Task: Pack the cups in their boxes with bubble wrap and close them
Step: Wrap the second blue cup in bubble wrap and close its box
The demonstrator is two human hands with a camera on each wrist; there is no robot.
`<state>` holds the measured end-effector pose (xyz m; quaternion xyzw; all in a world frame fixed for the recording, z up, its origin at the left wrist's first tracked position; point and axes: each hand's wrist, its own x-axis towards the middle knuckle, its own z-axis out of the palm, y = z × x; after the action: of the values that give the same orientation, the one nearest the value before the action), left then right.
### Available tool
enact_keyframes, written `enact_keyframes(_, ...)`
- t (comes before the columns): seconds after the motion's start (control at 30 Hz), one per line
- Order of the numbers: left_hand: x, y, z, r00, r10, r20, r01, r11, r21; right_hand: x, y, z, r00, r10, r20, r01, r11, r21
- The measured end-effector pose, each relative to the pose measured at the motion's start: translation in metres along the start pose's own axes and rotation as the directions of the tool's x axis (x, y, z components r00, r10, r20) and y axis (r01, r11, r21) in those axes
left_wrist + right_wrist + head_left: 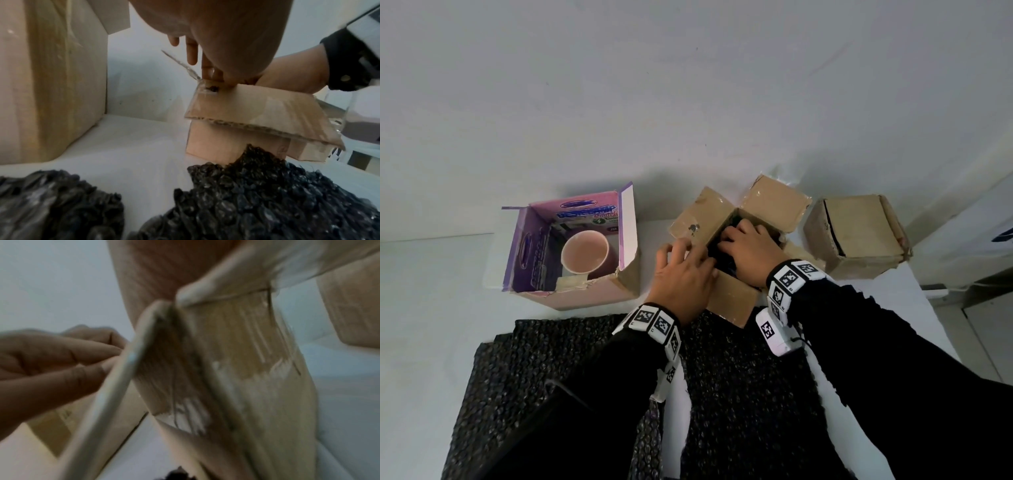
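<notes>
three boxes stand in a row on the white surface (431, 308): a purple box (571, 294) on the left with a pink cup (585, 253) upright inside and its top open, an open brown box (732, 298) in the middle, and a closed brown box (856, 236) on the right; the right hand (748, 251) reaches down into the middle box onto a dark bundle (722, 255) there, fingers bent, though whether they grip it i cannot tell; the left hand (681, 277) rests at that box's near-left rim, fingers curled over the edge. black bubble wrap (750, 387) lies spread on the near side, under both dark sleeves.
</notes>
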<state>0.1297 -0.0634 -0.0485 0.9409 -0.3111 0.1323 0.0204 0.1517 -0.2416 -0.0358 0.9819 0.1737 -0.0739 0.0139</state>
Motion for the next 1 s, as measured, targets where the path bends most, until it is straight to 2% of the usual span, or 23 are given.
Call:
enact_keyframes(0.1,-0.006,-0.003,0.004,1.0,0.02,-0.002,-0.02,1.0,-0.005,-0.004,0.001,0.0,0.994,0.068,-0.088,-0.046,0.973,0.227)
enact_keyframes(0.17,-0.006,-0.003,0.006,1.0,0.018,0.013,-0.018,1.0,-0.022,-0.004,0.005,0.001,0.986,0.062,-0.157,-0.004,0.939,0.343)
enact_keyframes(0.27,-0.003,-0.001,0.004,0.999,0.018,0.026,-0.018,1.0,-0.011,-0.004,0.011,0.004,0.992,-0.017,-0.124,0.05,0.963,0.266)
enact_keyframes(0.4,-0.002,-0.002,0.003,0.999,0.029,0.021,-0.029,1.0,0.01,-0.003,0.011,0.004,1.0,0.004,0.005,-0.005,0.995,0.095)
enact_keyframes(0.47,-0.004,-0.003,0.004,0.999,0.039,0.007,-0.039,0.999,0.0,0.001,0.006,0.001,0.999,0.023,0.027,-0.024,0.999,0.021)
enact_keyframes(0.6,-0.009,-0.009,0.005,0.995,0.088,0.036,-0.088,0.996,-0.002,0.003,0.002,0.004,0.999,0.041,0.013,-0.041,0.999,0.01)
enact_keyframes(0.77,0.006,-0.008,0.001,0.987,0.112,0.111,-0.121,0.989,0.086,0.002,0.004,-0.002,0.999,0.037,0.019,-0.036,0.999,-0.032)
enact_keyframes(0.87,0.013,-0.009,-0.001,0.98,0.172,0.101,-0.185,0.974,0.134,-0.007,0.012,-0.007,0.995,0.08,-0.062,-0.075,0.994,0.079)
enact_keyframes(0.93,0.017,-0.01,-0.003,0.97,0.218,0.105,-0.232,0.962,0.147,-0.019,0.022,-0.008,0.989,0.08,-0.124,-0.075,0.996,0.044)
enact_keyframes(1.0,0.019,-0.011,-0.003,0.968,0.224,0.115,-0.24,0.959,0.15,-0.032,0.03,-0.008,0.992,0.052,-0.113,-0.055,0.998,-0.019)
